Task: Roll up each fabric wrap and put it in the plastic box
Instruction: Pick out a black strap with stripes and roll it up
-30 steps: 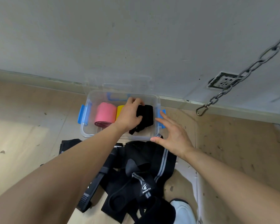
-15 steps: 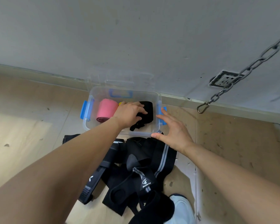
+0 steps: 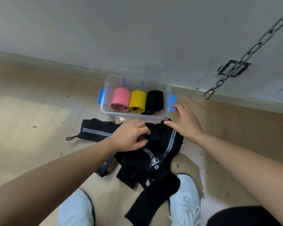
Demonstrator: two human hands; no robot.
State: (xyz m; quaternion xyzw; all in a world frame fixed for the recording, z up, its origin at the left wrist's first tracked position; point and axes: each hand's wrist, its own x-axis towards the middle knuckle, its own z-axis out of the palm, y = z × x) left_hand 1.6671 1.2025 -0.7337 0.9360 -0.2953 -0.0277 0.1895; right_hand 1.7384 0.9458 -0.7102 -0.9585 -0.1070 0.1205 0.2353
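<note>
— So, what lies nearest?
— Two white shoes (image 3: 186,198) on the floor (image 3: 31,111), with one long end of the pile of black wraps (image 3: 153,159) running down between them.
— And the hands?
— Just past that. The left hand (image 3: 131,136) lies on the pile, its fingers curled round a fold of the black fabric. The right hand (image 3: 185,123) is spread, fingers straight and apart, holding nothing. Its thumb tip is at the pile's far edge, but I cannot tell whether it touches.
— Any wrap lying apart?
— One grey-striped wrap (image 3: 96,130) lies flat to the left of the left hand, with a small loop at its outer end.
— Where's the box?
— The plastic box (image 3: 134,117) stands open on the floor, just beyond the pile and close to the wall (image 3: 137,30). Three rolls lie side by side inside: a pink roll (image 3: 120,99) on the left, a yellow roll (image 3: 137,101) in the middle and a black roll (image 3: 154,99) on the right.
— Beyond that?
— A chain (image 3: 247,54) hangs at the upper right, crossing a wall socket (image 3: 227,66).
</note>
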